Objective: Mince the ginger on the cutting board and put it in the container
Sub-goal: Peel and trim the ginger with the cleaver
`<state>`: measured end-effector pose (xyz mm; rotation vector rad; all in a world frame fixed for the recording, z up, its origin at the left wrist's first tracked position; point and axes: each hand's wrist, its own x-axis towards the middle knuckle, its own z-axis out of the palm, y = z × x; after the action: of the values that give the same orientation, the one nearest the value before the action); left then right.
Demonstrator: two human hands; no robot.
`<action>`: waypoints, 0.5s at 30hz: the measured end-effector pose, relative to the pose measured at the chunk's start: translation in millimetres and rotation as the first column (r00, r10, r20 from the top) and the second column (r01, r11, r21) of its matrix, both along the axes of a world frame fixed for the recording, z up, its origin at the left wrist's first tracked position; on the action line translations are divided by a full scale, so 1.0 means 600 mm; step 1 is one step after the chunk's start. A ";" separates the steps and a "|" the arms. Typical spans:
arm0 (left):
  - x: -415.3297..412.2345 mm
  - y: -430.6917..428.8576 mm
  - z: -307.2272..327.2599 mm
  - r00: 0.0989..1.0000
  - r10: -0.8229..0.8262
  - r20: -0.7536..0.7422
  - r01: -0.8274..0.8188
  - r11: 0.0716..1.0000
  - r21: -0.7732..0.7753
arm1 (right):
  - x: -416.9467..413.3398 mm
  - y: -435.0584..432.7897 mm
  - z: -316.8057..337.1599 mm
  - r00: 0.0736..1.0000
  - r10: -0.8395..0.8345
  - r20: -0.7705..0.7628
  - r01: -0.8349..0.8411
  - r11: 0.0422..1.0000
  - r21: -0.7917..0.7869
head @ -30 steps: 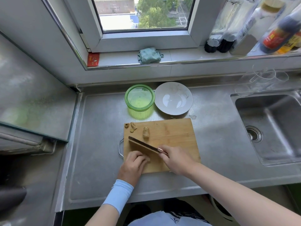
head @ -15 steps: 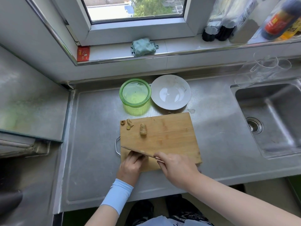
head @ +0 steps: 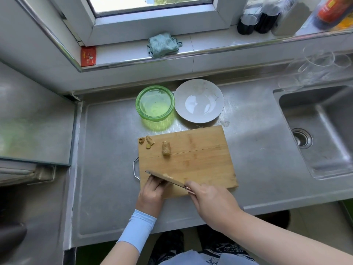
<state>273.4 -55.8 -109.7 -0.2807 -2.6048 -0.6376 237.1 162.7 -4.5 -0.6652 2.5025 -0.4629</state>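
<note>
Head view: rectangular bamboo cutting board (head: 200, 159) lies on the stainless steel counter (head: 107, 150), near edge close to the person, prob. so both arms reach w/o stretching. Right hand (head: 208, 199) is wrapped round the handle of a long steel-bladed kitchen knife (head: 164, 178). The blade runs diagonally, tip to the left, over the board's near-left part, w/ a pale scrap of ginger (head: 168, 175) clinging to its upper face. Left hand (head: 152, 194) sits just behind the blade, fingers curled back, knuckles twd the steel, looks like the usual guard pose to keep fingertips off the edge. The blade hides what's under those fingers, so can't tell if they pin a piece or hold nothing. Hands are close together, blade between them. A stubby tan ginger chunk (head: 166, 148) waits uncut at the board's far-left area, well apart from the knife. Small brown trimmings (head: 147, 142) are at the far-left corner, prob. set aside as waste. Round translucent green container (head: 155, 119) stands just beyond the board's far edge, nothing visible in it, handy for scraping mince into. Beside it on the right is a round white plate (head: 198, 101). Steel sink (head: 315, 131) is far right. My read: mincing barely begun.
</note>
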 end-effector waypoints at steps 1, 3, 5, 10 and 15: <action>-0.001 0.000 0.000 1.000 -0.001 0.004 0.001 1.000 0.004 | -0.001 0.000 0.000 1.000 -0.004 0.006 0.004 1.000 0.001; -0.002 0.002 0.003 1.000 -0.002 0.015 0.002 1.000 0.018 | -0.001 -0.002 0.001 1.000 -0.019 0.022 0.018 1.000 0.003; -0.001 0.001 0.005 0.999 0.000 0.038 -0.001 1.000 0.019 | -0.002 -0.005 0.004 0.999 -0.026 0.038 0.026 1.000 0.001; 0.001 0.003 0.013 0.998 0.015 0.067 -0.018 0.999 0.033 | -0.005 -0.011 0.018 0.999 -0.018 0.045 0.019 1.000 -0.010; 0.000 0.001 0.015 0.997 0.007 0.080 -0.011 0.999 0.042 | -0.009 -0.017 0.032 0.998 -0.010 0.063 0.008 1.000 0.026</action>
<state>273.5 -55.3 -100.7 -0.2345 -2.6635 -0.7142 231.5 152.3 14.5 -0.6199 2.4485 -0.4469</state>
